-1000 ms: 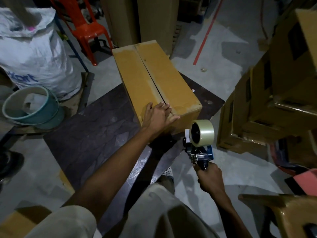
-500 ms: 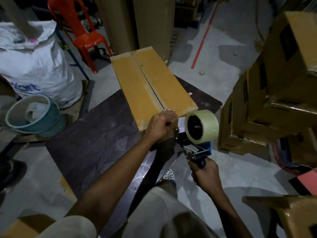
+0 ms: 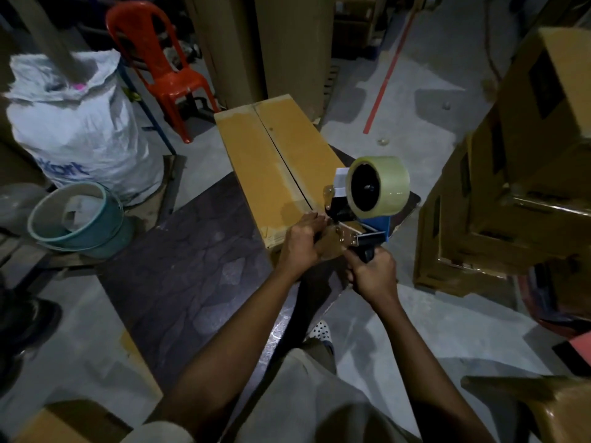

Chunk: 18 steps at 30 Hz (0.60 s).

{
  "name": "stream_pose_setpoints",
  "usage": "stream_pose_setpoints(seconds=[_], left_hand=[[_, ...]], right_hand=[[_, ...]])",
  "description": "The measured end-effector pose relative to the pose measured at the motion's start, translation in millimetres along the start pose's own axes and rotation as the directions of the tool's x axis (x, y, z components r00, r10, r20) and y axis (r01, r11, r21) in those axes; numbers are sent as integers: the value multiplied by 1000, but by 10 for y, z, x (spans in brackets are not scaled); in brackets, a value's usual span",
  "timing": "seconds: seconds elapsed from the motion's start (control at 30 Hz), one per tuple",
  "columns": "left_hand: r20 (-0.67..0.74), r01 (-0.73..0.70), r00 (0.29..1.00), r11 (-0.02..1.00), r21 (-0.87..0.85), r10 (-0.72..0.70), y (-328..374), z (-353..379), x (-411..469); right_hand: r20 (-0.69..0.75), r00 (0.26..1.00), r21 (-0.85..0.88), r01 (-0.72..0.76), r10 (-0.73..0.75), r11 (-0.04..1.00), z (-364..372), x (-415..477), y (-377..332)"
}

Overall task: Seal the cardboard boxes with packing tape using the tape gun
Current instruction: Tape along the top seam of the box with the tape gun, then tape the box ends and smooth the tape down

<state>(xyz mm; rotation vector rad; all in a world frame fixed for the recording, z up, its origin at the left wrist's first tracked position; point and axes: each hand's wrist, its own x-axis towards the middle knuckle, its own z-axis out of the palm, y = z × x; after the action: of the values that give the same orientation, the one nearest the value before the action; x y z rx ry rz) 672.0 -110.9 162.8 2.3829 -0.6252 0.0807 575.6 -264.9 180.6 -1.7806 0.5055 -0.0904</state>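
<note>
A long cardboard box [image 3: 256,164] lies on a dark board, its two top flaps meeting in a lengthwise seam. My right hand [image 3: 374,274] grips the black handle of the blue tape gun [image 3: 374,225], which carries a roll of clear tape [image 3: 388,183] and sits at the box's near end over the seam. My left hand [image 3: 302,241] is curled at that near edge, its fingertips pinching at the tape end by the gun's mouth. The tape strip itself is hard to make out.
Stacked cardboard boxes [image 3: 518,174] stand close on the right. A white sack [image 3: 80,132], a teal bucket [image 3: 83,225] and a red plastic chair [image 3: 160,65] are at the left and back. Tall cardboard sheets [image 3: 287,43] stand behind the box. The dark board [image 3: 192,266] lies on a concrete floor.
My right hand brought the tape gun up from beside the box onto its near end. My left hand went from flat on the box top to curled at the edge by the gun.
</note>
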Motion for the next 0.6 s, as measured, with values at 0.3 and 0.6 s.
stream_pose_setpoints(seconds=[0.3, 0.6], left_hand=[[-174, 649, 554, 553, -522, -814, -261, -124, -251], [-12, 740, 369, 302, -601, -929, 763, 151, -398]], right_hand=[[-90, 996, -29, 11, -14, 1000, 73, 82, 30], [-6, 998, 183, -62, 64, 981, 81, 72, 20]])
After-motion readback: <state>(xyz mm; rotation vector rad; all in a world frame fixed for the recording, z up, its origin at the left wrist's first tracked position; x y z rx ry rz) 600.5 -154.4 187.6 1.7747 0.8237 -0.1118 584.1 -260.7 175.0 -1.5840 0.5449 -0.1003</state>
